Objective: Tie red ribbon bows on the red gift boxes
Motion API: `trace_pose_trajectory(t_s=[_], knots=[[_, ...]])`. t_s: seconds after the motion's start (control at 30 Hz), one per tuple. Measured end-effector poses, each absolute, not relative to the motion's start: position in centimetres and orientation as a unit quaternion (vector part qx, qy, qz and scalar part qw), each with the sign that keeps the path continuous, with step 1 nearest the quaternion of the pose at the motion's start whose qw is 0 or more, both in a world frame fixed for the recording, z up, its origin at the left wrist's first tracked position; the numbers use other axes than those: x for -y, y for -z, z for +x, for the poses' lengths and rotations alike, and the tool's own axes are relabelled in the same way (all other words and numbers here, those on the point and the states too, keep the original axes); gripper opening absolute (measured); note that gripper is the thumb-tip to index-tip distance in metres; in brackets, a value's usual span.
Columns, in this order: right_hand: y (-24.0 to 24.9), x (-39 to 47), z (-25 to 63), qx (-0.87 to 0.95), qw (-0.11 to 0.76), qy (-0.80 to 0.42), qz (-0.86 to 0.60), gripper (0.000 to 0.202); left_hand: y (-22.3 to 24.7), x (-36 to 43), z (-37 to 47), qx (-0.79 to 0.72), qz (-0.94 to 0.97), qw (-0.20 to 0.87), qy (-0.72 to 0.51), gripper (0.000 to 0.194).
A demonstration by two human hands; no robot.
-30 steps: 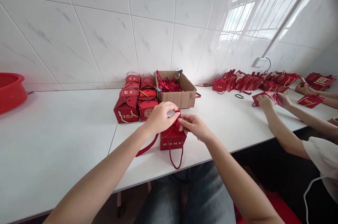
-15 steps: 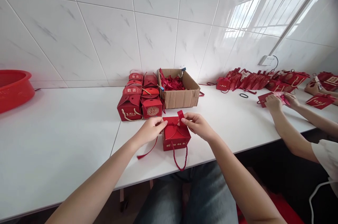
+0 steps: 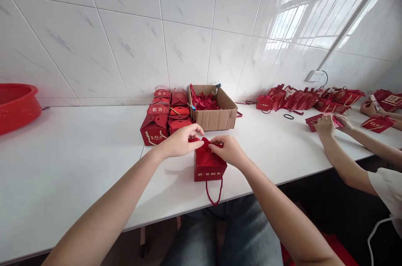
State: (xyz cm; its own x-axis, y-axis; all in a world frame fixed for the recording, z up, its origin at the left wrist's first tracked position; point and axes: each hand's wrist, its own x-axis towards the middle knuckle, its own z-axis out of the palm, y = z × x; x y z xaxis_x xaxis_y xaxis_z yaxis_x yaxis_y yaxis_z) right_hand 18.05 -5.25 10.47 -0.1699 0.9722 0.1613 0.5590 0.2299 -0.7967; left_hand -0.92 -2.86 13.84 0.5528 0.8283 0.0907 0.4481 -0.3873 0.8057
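Observation:
A small red gift box [image 3: 210,169] with gold lettering stands near the table's front edge, its dark red cord handle [image 3: 214,199] hanging over the front. Above the top left of the box, my left hand [image 3: 185,140] pinches a red ribbon between thumb and fingers. My right hand [image 3: 226,149] is closed on the red ribbon [image 3: 205,142] at the top of the box. The knot or loop between the hands is partly hidden by the fingers.
Behind are stacked red boxes [image 3: 153,126] and a cardboard box [image 3: 216,119] of red ribbons. A red basin [image 3: 19,109] sits far left. At right, another person's hands [image 3: 326,126] hold a red box, near a black ring [image 3: 288,116] and a row of red boxes [image 3: 282,98].
My left hand has risen off the box's left side with the ribbon, whose loose end no longer lies on the table. My right hand has moved slightly left and down toward the box top.

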Motion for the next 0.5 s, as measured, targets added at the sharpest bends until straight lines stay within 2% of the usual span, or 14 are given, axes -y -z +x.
trace_pose_trajectory(t_s=[0.13, 0.23, 0.3, 0.4, 0.5], knots=[[-10.4, 5.6, 18.4, 0.744, 0.330, -0.315, -0.488, 0.017, -16.1, 1.7, 1.4, -0.402, 0.745, 0.472, -0.246, 0.026], [-9.7, 5.7, 18.5, 0.726, 0.347, -0.319, -0.501, 0.027, -16.0, 1.5, 2.7, -0.391, 0.704, 0.525, -0.275, 0.033], [-9.3, 5.6, 18.4, 0.703, 0.371, -0.322, -0.514, 0.030, -15.2, 1.5, 2.6, -0.394, 0.691, 0.503, -0.337, 0.042], [-8.9, 5.3, 18.2, 0.688, 0.388, -0.339, -0.511, 0.031, -13.1, 1.7, 1.5, -0.466, 0.664, 0.400, -0.426, 0.054], [-8.8, 5.2, 18.2, 0.687, 0.390, -0.343, -0.508, 0.031, -11.1, 2.0, 0.2, -0.471, 0.705, 0.381, -0.370, 0.044]])
